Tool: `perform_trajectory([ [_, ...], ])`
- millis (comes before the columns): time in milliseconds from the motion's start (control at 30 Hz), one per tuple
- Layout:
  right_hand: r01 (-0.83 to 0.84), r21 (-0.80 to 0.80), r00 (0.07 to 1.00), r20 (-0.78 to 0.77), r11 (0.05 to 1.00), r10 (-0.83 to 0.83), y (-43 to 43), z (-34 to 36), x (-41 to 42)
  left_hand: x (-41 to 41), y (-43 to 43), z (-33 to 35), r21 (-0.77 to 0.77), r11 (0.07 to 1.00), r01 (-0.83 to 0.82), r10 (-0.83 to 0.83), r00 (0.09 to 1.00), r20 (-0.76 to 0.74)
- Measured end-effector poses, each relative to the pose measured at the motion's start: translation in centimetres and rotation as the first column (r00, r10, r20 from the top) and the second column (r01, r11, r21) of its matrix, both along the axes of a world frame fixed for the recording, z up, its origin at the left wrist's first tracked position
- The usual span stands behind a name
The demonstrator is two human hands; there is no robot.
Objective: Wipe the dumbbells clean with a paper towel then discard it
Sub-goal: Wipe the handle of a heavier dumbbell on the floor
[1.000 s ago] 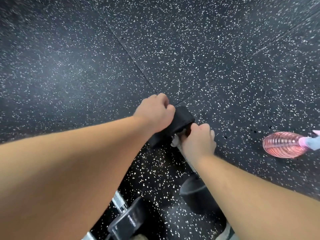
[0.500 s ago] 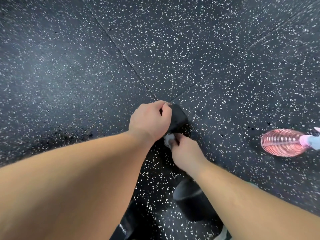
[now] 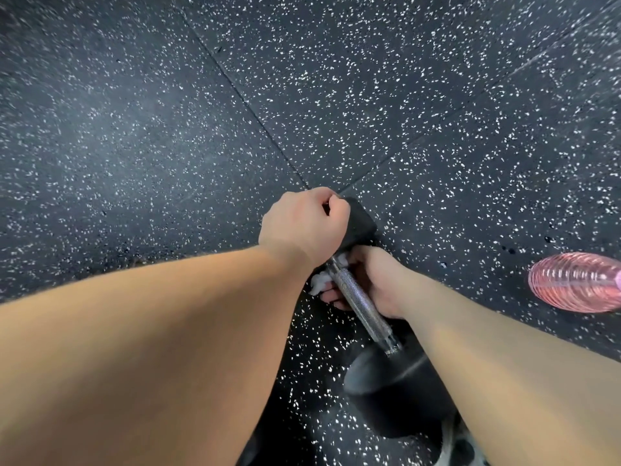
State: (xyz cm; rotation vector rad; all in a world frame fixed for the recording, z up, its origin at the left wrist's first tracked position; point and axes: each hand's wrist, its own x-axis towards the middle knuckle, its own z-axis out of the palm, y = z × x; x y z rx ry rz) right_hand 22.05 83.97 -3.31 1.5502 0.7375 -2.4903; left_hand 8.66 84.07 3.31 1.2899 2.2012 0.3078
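A pink ribbed bottle lies on its side well right of the grip, on black white-speckled floor whose tile seams meet just beyond it

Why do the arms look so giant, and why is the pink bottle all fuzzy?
Head view: the wide-angle lens swells whatever is close, so the arms look giant. Head view, right edge: the bottle is cut off and soft, and the floor specks smear toward the borders. Head view, middle: the dumbbell is sharp, its metal handle glinting.
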Motion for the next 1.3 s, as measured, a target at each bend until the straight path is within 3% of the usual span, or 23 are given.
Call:
perform_trajectory([
  [133,0.032,0.029,0.999,0.013,0.999,-0.033,-0.1,0.2,0.3,0.2,0.2,0.2,-0.016,1.000,0.006,-0.006,1.000,0.002],
  [233,0.098,0.146,0.991,0.079,0.984,-0.110,-0.1,0.3,0.3,0.4,0.4,0.3,-0.020,1.000,-0.003,0.003,1.000,-0.004],
  [367,-0.096,0.450,0.957,0.288,0.888,-0.043,0.1,1.3,0.6,0.5,0.5,0.2,-0.021,1.000,-0.004,0.003,1.000,-0.027],
  [467,-0.218,0.554,0.932,0.361,0.803,0.004,-0.4,3.1,0.5,0.4,0.4,0.1,-0.020,1.000,-0.013,0.012,1.000,-0.028],
  [600,-0.334,0.563,0.899,0.431,0.756,0.077,-1.1,3.8,0.1,0.2,0.2,0.0,0.003,1.000,-0.013,0.013,1.000,-0.027],
  [767,-0.340,0.603,0.903,0.424,0.722,0.071,-1.7,4.0,0.3,0.0,-0.1,0.2,-0.003,1.000,-0.020,0.020,1.000,-0.014],
  [900,-0.273,0.510,0.886,0.463,0.816,0.007,-2.5,2.9,-0.8,0.0,-0.1,0.2,-0.009,1.000,-0.028,0.028,1.000,-0.001],
  [1000,-0.363,0.387,0.844,0.521,0.848,0.123,-2.0,1.9,-2.3,-0.1,-0.2,0.2,-0.008,1.000,-0.024,0.024,1.000,0.006],
  [1067,-0.494,0.352,0.793,0.558,0.795,0.245,-1.7,1.9,-3.1,-0.2,-0.3,0.1,-0.005,1.000,-0.027,0.027,1.000,0.008],
  [1133,-0.665,0.351,0.699,0.605,0.660,0.383,-1.5,1.8,-3.6,-0.2,-0.2,0.2,-0.007,1.000,-0.029,0.029,1.000,0.010],
  [1267,-0.821,0.335,0.561,0.626,0.462,0.542,-0.8,2.4,-4.4,-0.3,-0.3,0.0,-0.006,1.000,-0.031,0.031,0.999,0.024],
  [1300,-0.825,0.319,0.553,0.620,0.465,0.556,-0.4,2.6,-4.5,-0.3,-0.3,0.0,-0.007,1.000,-0.030,0.030,0.999,0.026],
])
